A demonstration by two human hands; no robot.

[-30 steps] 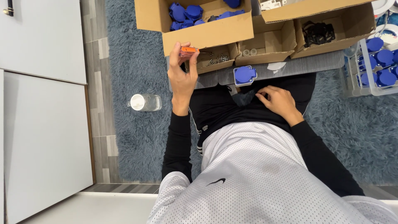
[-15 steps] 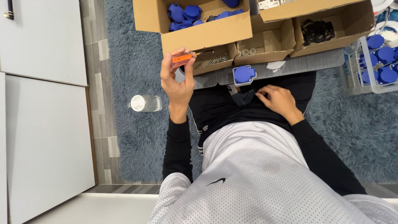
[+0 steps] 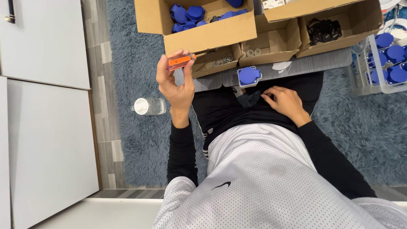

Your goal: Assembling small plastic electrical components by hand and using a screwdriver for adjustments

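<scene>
My left hand is raised in front of the cardboard boxes and pinches a small orange tool between thumb and fingertips, held level. My right hand rests on my black-clad lap with fingers curled around something small and dark that I cannot make out. A blue round-faced socket part lies on the grey mat just ahead of my lap, between the two hands.
A large cardboard box holds several blue socket parts. Smaller boxes hold screws, small white pieces and black parts. A clear crate of blue parts stands right. A plastic bottle lies on the blue-grey rug.
My left hand has drawn the orange tool back from the box edge, toward me and to the left, and turned it level. The right hand stays on my lap.
</scene>
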